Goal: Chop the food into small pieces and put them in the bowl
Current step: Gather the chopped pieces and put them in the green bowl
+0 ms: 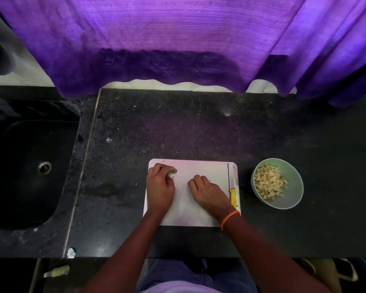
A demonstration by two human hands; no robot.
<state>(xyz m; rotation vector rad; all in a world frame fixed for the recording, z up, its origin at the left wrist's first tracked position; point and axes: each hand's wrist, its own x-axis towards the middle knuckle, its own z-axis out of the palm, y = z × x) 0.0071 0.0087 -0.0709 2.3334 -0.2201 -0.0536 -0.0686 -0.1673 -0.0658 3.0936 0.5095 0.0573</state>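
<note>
A white cutting board (211, 172) lies on the dark counter. My left hand (160, 188) rests on the board's left part with its fingers curled, holding nothing that shows. My right hand (207, 193) rests on the board's middle, fingers bent down onto the surface, also holding nothing visible. A knife (232, 187) with a yellow handle lies along the board's right edge, blade pointing away from me. To the right of the board stands a pale green bowl (294, 197) holding a heap of small pale chopped pieces (269, 185).
A dark sink (30, 166) with a metal drain is set into the counter at the left. A purple curtain (178, 39) hangs over the back of the black speckled counter (178, 127). The counter's front edge runs just below the board.
</note>
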